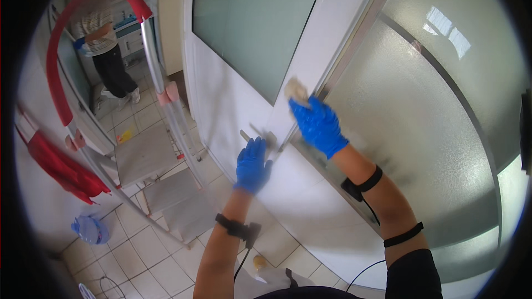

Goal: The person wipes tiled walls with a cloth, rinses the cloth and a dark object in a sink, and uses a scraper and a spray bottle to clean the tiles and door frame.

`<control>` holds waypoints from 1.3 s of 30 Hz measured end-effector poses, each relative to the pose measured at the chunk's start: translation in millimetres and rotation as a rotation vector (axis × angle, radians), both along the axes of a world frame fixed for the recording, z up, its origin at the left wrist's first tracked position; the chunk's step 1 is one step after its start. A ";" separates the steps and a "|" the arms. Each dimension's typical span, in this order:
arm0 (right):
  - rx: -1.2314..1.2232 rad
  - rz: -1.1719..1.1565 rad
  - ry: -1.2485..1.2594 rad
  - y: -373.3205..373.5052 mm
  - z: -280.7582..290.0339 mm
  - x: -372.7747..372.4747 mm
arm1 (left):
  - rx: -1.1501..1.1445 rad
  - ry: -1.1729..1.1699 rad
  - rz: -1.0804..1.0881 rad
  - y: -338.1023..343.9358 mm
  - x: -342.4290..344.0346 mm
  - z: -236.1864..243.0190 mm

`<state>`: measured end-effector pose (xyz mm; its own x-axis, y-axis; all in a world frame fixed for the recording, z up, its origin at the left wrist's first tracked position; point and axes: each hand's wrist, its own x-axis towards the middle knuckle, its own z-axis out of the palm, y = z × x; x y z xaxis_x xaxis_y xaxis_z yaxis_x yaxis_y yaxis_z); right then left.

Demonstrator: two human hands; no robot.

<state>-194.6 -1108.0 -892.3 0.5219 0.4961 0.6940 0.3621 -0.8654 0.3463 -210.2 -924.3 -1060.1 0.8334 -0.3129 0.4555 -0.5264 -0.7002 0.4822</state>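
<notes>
My right hand [320,128], in a blue glove, is closed round a beige cloth [297,91], blurred and bunched up. It presses the cloth to the white door [233,83], beside the lower right corner of its frosted glass pane [249,27]. Lower and to the left, my left hand [252,167], also gloved in blue, has its fingers stretched out just below the door handle [256,135]. Whether its fingertips touch the handle or the door, I cannot tell.
A stepladder [145,154] with a red top rail stands at the left. Beyond it is another person [102,41] in a striped shirt. A red cloth [61,163] hangs at the far left, above a clear plastic bottle [90,230]. Frosted glass panels [410,133] fill the right.
</notes>
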 end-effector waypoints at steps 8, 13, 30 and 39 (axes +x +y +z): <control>-0.227 -0.216 -0.134 5.9 130.7 1.2 | 0.091 -0.007 -0.119 16.5 38.1 -17.2; -0.152 -0.492 0.107 49.7 129.1 6.9 | 0.059 0.010 -0.201 27.3 48.6 -12.5; -0.291 -0.280 -0.666 34.1 400.7 32.4 | 0.086 -0.070 -0.276 22.0 57.1 -18.5; 0.281 -0.116 0.212 48.0 11.2 -4.1 | 0.142 -0.091 -0.258 24.7 57.3 -21.0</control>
